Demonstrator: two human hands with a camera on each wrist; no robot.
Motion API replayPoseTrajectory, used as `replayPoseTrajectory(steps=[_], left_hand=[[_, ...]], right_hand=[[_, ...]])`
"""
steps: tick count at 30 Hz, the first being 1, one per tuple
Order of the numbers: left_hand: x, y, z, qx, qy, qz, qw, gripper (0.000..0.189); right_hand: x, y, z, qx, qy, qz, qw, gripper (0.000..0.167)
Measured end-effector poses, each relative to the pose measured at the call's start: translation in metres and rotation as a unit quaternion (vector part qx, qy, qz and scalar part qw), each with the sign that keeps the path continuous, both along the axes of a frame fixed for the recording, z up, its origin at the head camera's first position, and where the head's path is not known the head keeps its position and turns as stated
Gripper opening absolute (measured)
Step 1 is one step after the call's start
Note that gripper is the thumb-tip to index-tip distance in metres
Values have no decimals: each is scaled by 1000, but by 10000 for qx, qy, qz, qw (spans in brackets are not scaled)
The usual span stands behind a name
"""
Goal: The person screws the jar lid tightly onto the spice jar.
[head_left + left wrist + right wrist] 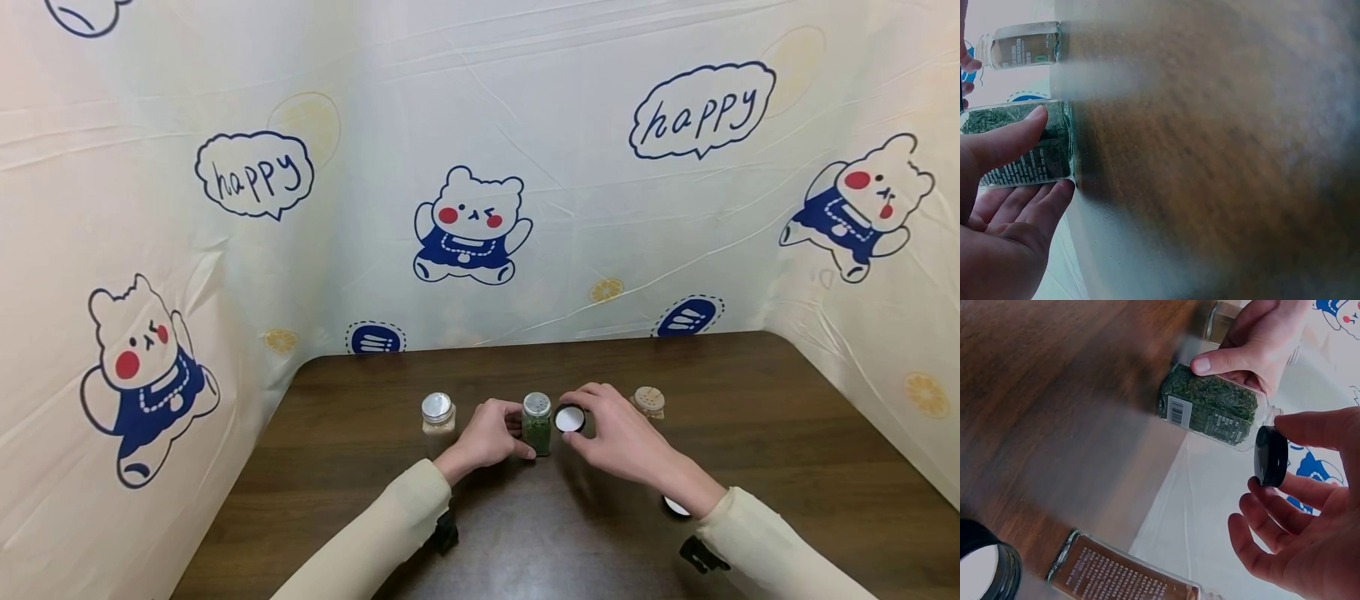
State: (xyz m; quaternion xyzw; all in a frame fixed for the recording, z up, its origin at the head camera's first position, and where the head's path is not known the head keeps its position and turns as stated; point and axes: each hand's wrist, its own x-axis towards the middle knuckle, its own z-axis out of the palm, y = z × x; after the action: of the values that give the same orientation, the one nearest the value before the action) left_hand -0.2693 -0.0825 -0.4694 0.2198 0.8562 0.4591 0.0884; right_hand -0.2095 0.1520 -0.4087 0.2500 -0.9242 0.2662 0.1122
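Note:
A glass jar of dried green herbs [537, 433] stands upright on the table, its perforated shaker top uncovered. My left hand [491, 435] holds it low from the left, the thumb [1022, 132] along one side and the fingers beneath the opposite side in the left wrist view. My right hand [618, 435] pinches a black screw cap [1271, 456] between thumb and fingers, just right of the jar's top. The cap's white inside faces the head camera. In the right wrist view the other fingers of that hand are loosely bent.
To the left stands a jar with a silvery top [438, 410]. Behind my right hand is a jar with a perforated top [649, 400], its brown contents showing in the right wrist view. Another black cap [677, 507] lies white side up under my right wrist. A printed curtain [570, 250] encloses the table.

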Motion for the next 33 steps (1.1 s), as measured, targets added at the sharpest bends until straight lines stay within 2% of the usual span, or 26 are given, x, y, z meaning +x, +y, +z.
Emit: replayPoseTrajectory(steps=[15,33], left_hand=[[0,0,1,37,-46,-13,10000,43],[0,0,2,-75,39,20,10000,40]], right_hand=[[-3,-3,0,-8,102,-14,9999,41],[-6,-3,4,-25,67,91,9999,49]])
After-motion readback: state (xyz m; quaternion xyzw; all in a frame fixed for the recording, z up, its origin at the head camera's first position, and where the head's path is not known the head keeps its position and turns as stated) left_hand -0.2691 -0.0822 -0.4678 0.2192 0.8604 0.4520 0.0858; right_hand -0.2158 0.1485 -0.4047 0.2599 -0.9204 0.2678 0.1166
